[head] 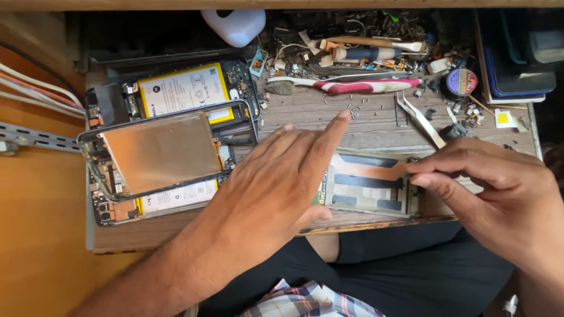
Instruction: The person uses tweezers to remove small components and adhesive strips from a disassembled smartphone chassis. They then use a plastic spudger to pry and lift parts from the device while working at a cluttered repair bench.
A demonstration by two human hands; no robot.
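Opened phone chassis at near edge of wooden worktop, held flat under left hand, fingers spread. Right hand pinching end of orange flex strip on chassis. Risk: tearing strip if pulled sharply; chassis sliding off edge. Left of chassis: stacked opened phones. Behind chassis: loose screws, tweezers, toothbrush, cluttering reach.

A toothbrush, tweezers, white bottle and stacked opened phones crowd the bench.
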